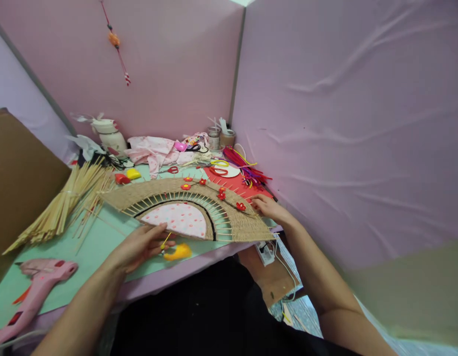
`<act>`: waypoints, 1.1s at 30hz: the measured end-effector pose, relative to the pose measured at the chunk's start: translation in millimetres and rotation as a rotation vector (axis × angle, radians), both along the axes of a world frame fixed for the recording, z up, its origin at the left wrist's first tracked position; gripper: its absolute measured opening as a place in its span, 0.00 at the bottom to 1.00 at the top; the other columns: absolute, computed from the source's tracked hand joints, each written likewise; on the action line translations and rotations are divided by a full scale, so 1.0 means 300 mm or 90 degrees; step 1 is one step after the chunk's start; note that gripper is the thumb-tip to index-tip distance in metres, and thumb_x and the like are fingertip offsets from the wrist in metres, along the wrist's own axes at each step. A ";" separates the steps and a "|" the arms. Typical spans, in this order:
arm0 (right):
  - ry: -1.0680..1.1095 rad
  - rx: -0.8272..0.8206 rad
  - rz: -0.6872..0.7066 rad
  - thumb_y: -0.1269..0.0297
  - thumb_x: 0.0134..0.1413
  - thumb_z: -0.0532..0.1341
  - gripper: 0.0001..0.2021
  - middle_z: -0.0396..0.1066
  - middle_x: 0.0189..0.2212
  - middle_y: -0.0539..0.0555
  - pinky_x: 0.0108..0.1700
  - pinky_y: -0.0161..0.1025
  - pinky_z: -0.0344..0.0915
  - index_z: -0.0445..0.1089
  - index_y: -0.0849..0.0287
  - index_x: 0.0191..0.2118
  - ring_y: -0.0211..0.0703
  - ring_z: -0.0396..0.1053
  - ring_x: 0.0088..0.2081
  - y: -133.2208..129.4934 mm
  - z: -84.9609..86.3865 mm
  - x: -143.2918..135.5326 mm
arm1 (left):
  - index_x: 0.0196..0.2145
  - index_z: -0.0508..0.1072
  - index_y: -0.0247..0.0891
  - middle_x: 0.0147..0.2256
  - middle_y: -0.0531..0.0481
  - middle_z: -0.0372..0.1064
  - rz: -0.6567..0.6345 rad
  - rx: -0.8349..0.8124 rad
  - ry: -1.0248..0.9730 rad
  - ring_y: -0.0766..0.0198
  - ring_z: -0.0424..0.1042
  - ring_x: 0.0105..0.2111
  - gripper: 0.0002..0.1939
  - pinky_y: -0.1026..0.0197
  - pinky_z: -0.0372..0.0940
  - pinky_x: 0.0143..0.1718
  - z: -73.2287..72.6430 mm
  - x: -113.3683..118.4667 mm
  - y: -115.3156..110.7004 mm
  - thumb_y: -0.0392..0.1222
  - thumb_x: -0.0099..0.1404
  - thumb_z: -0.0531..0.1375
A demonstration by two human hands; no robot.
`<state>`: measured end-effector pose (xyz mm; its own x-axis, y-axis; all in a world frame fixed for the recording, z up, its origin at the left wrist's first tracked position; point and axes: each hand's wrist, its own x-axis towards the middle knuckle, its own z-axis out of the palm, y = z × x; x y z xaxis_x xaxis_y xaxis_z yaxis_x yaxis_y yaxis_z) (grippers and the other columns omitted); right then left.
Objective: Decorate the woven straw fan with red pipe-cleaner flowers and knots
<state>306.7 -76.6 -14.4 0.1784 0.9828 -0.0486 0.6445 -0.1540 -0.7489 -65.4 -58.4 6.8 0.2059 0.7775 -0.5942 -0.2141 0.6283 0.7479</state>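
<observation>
A woven twine fan (247, 225) with thin sticks, red flowers and a white dotted half-circle centre (177, 217) lies at the table's front edge. My left hand (145, 244) is at the fan's lower left edge, fingers curled around a yellow stem with a fluffy yellow piece (180, 252) hanging from it. At the fan's right upper edge, the fingers of my right hand (265, 203) are bent against the rim beside the red flower (240, 206); part of them is hidden.
A pink glue gun (39, 291) lies at the front left, near a bundle of sticks (62, 202). Behind the fan are red scissors (218, 171), colourful pipe cleaners (244, 165), pink cloth (153, 151), jars (227, 138) and a white bottle (110, 136).
</observation>
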 end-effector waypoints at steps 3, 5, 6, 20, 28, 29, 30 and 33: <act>-0.056 0.001 -0.007 0.62 0.55 0.50 0.13 0.73 0.32 0.55 0.31 0.34 0.63 0.68 0.62 0.39 0.41 0.70 0.33 0.025 -0.016 -0.002 | 0.29 0.74 0.31 0.24 0.41 0.74 -0.035 0.042 0.169 0.57 0.74 0.20 0.06 0.66 0.65 0.16 -0.011 -0.021 0.017 0.35 0.53 0.66; -0.096 0.010 -0.017 0.63 0.55 0.51 0.13 0.73 0.35 0.58 0.34 0.36 0.63 0.67 0.63 0.39 0.42 0.70 0.35 0.036 -0.026 -0.005 | 0.22 0.73 0.33 0.17 0.46 0.70 -0.060 0.087 0.314 0.60 0.70 0.16 0.06 0.66 0.61 0.15 -0.008 -0.045 0.022 0.36 0.51 0.67; -0.115 0.017 -0.019 0.64 0.55 0.51 0.13 0.73 0.36 0.59 0.36 0.37 0.63 0.67 0.64 0.40 0.44 0.69 0.36 0.039 -0.029 -0.006 | 0.19 0.72 0.35 0.14 0.49 0.66 -0.066 0.117 0.375 0.60 0.68 0.15 0.08 0.67 0.59 0.15 -0.001 -0.057 0.021 0.35 0.50 0.67; -0.244 0.308 0.034 0.62 0.56 0.56 0.09 0.73 0.41 0.54 0.50 0.45 0.55 0.73 0.55 0.35 0.47 0.65 0.46 -0.110 -0.019 -0.070 | 0.24 0.79 0.42 0.31 0.45 0.68 -0.288 0.759 0.118 0.52 0.63 0.41 0.15 0.53 0.52 0.54 -0.013 0.540 0.127 0.22 0.46 0.61; -0.300 0.307 0.092 0.67 0.54 0.58 0.09 0.76 0.39 0.52 0.49 0.48 0.48 0.76 0.53 0.36 0.48 0.63 0.44 -0.105 -0.007 -0.073 | 0.37 0.79 0.46 0.38 0.45 0.66 -0.498 1.031 0.451 0.54 0.57 0.44 0.12 0.49 0.53 0.49 -0.083 0.561 0.201 0.36 0.61 0.56; -0.304 0.310 0.099 0.67 0.54 0.59 0.09 0.76 0.39 0.51 0.50 0.48 0.47 0.76 0.53 0.36 0.48 0.63 0.44 -0.103 -0.008 -0.073 | 0.38 0.78 0.46 0.39 0.45 0.65 -0.517 1.053 0.494 0.54 0.56 0.44 0.13 0.49 0.54 0.48 -0.082 0.561 0.201 0.38 0.63 0.54; -0.309 0.312 0.108 0.67 0.54 0.59 0.09 0.76 0.39 0.51 0.50 0.48 0.46 0.76 0.52 0.36 0.48 0.63 0.45 -0.102 -0.008 -0.074 | 0.39 0.78 0.46 0.39 0.45 0.65 -0.529 1.070 0.530 0.54 0.56 0.44 0.13 0.50 0.54 0.48 -0.081 0.562 0.201 0.39 0.64 0.53; -0.324 0.309 0.134 0.68 0.55 0.58 0.10 0.76 0.41 0.49 0.49 0.48 0.46 0.76 0.51 0.39 0.48 0.61 0.46 -0.102 -0.010 -0.079 | 0.41 0.77 0.45 0.40 0.45 0.65 -0.538 1.098 0.590 0.54 0.55 0.45 0.14 0.51 0.55 0.46 -0.086 0.565 0.205 0.40 0.65 0.52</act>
